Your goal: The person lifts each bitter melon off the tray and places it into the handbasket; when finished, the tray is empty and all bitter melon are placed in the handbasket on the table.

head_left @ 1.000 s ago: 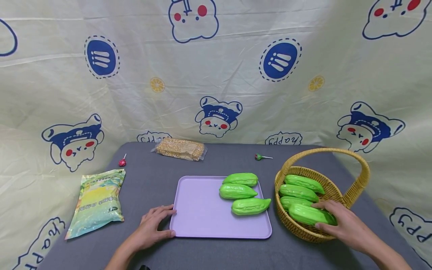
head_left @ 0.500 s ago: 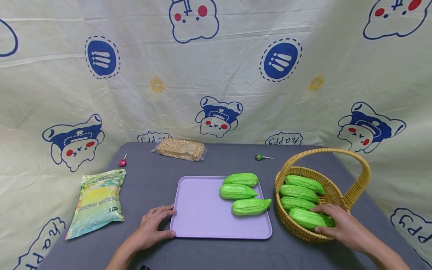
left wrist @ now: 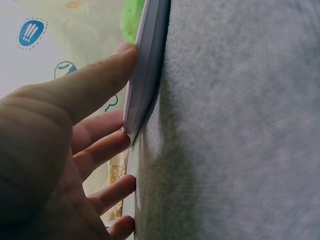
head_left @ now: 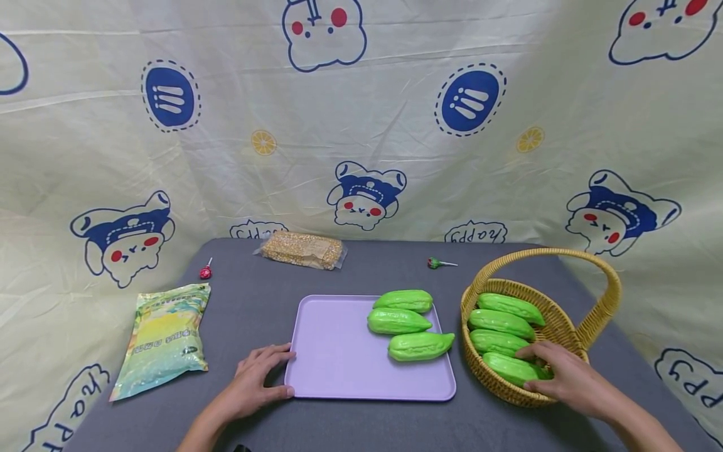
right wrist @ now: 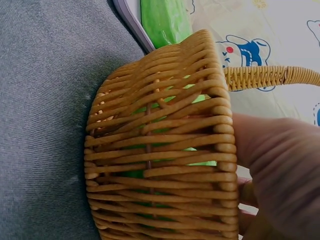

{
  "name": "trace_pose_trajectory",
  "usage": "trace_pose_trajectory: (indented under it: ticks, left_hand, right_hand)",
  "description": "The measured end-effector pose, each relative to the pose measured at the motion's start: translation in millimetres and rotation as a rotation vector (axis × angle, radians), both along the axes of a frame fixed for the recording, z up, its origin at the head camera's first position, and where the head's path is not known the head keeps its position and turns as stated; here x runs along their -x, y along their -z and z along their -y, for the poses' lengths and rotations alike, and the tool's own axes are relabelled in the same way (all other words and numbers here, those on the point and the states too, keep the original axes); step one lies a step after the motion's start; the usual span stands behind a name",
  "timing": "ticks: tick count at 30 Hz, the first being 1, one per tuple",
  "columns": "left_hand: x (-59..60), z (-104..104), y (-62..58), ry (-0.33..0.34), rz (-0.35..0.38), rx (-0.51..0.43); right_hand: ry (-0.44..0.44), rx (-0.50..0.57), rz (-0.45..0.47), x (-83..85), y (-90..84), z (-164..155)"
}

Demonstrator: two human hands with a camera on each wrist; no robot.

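In the head view my left hand [head_left: 251,383] rests at the left end of a lilac tray [head_left: 333,351]; thumb and fingertips touch its rim, spread apart. The left wrist view shows those fingers nearly straight against the tray's edge [left wrist: 145,75]. Three green bitter melons [head_left: 420,346] lie on the tray's right side. To the right stands a wicker basket [head_left: 471,370] with several more bitter melons in a row. My right hand [head_left: 570,380] reaches over its front rim, thumb and fingers around the right end of the nearest bitter melon [head_left: 508,368]. The basket wall [right wrist: 160,150] hides most of that grip in the right wrist view.
A yellow-green packet [head_left: 166,342] lies at the left, a red lollipop [head_left: 205,272] behind it. Along the back are a bag of corn kernels [head_left: 302,250] and a green lollipop [head_left: 433,263]. The basket's tall handle [head_left: 599,314] arches up beside my right hand.
My right hand has lowered the nearest bitter melon and shifted it slightly left, settling it lower in the basket beside the others. The left hand and tray have stayed in place.
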State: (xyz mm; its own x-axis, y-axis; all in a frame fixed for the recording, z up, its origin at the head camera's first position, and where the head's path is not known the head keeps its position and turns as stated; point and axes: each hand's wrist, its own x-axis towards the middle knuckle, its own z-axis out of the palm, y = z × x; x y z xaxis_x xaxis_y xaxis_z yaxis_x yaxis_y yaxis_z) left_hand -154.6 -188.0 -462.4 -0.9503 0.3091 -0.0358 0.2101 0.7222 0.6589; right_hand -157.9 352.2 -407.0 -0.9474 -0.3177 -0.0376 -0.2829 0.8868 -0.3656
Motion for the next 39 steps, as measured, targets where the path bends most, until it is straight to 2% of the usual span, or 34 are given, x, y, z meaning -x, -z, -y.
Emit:
trace_pose_trajectory:
  ticks: [11,22,31,39]
  left_hand:
    - [0.2,-0.3,0.7,-0.003,-0.004,0.013]
    - [0.2,0.2,1.5,-0.002,-0.003,0.014]
    - [0.3,0.0,1.3,-0.002,0.004,0.012]
    - [0.2,0.2,1.1,-0.003,-0.002,0.011]
  right_hand:
    - [0.014,0.022,0.034,1.0,-0.7,1.5]
    - [-0.025,0.055,-0.062,-0.6,4.5,3.6]
    - [-0.017,0.063,-0.061,-0.8,4.7,5.2]
    - [0.0,0.072,-0.095,-2.2,-3.4,6.5]
